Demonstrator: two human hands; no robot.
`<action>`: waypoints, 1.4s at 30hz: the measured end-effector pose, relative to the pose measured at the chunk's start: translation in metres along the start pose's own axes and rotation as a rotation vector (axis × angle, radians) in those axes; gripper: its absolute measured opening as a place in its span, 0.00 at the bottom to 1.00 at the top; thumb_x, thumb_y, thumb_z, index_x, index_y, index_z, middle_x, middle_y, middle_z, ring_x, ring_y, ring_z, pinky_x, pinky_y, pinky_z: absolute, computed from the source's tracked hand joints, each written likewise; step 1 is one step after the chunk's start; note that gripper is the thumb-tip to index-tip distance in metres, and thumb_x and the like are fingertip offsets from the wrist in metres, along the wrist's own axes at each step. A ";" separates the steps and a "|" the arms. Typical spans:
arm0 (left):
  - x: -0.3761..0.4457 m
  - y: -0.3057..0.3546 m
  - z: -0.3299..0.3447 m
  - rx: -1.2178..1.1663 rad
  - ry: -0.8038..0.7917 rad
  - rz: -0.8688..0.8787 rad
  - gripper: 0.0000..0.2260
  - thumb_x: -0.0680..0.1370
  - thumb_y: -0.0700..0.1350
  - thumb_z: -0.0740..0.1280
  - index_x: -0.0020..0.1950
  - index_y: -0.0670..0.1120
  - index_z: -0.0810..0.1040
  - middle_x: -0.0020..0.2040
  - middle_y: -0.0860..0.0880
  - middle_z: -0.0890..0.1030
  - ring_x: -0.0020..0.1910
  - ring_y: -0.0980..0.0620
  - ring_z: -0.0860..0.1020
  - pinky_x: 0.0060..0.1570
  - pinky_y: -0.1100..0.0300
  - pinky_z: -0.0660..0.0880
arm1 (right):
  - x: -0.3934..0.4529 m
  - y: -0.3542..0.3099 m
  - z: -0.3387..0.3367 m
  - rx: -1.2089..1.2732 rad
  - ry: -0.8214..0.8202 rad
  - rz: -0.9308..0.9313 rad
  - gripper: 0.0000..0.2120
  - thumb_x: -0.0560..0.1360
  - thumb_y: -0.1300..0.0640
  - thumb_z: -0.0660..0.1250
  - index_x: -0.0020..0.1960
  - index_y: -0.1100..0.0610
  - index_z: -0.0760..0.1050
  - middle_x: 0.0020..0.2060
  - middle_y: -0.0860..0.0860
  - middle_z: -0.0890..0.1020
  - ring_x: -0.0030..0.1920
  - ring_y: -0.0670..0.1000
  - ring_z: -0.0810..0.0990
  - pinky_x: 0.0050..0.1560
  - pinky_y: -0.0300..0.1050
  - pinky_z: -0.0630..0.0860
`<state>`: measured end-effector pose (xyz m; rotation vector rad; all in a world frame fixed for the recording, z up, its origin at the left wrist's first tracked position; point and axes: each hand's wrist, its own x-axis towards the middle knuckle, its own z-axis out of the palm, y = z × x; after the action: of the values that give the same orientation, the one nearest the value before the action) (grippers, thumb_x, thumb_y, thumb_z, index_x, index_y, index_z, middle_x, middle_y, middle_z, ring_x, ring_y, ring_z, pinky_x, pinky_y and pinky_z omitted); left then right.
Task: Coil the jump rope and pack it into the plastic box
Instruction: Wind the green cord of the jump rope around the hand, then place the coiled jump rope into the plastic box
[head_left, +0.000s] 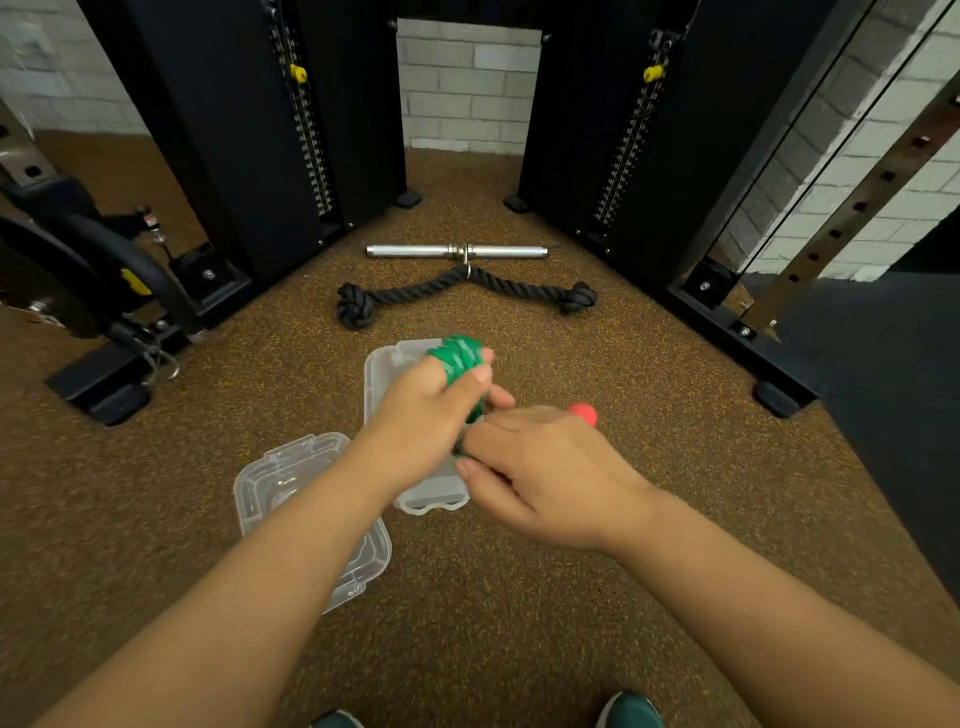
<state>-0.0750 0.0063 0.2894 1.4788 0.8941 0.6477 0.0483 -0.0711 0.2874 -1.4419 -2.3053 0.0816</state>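
Speckled gym floor lay under both hands. Left hand had its grip closed around the green coiled rope, above the box; right hand, just beside, pinched a red-tipped handle. Lid lay left.

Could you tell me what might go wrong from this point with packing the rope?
The green rope coils sit loosely around the left hand's fingers and may spring open on release. The red handle by the right hand may overhang the plastic box and block the lid.
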 end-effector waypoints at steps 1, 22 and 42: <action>-0.002 0.003 0.003 0.046 -0.037 -0.003 0.09 0.81 0.45 0.58 0.53 0.48 0.78 0.35 0.57 0.81 0.32 0.66 0.76 0.35 0.75 0.71 | 0.000 0.003 -0.005 0.000 0.046 0.009 0.13 0.77 0.52 0.58 0.35 0.55 0.70 0.29 0.48 0.72 0.29 0.51 0.70 0.35 0.44 0.70; 0.009 0.003 -0.002 -0.257 -0.209 -0.328 0.31 0.70 0.73 0.53 0.21 0.48 0.66 0.16 0.51 0.62 0.17 0.53 0.64 0.27 0.61 0.68 | -0.002 0.017 0.009 1.307 -0.002 0.553 0.08 0.74 0.57 0.67 0.53 0.56 0.77 0.46 0.54 0.85 0.46 0.49 0.82 0.54 0.46 0.78; 0.009 -0.008 -0.015 -0.256 -0.363 -0.274 0.10 0.71 0.30 0.69 0.50 0.38 0.78 0.32 0.49 0.80 0.31 0.58 0.76 0.33 0.68 0.74 | -0.004 0.039 0.005 1.105 -0.032 0.794 0.06 0.70 0.64 0.69 0.47 0.57 0.78 0.34 0.57 0.76 0.34 0.54 0.71 0.35 0.44 0.66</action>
<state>-0.0842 0.0218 0.2826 1.1681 0.6848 0.2662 0.0812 -0.0559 0.2714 -1.5140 -1.1160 1.3394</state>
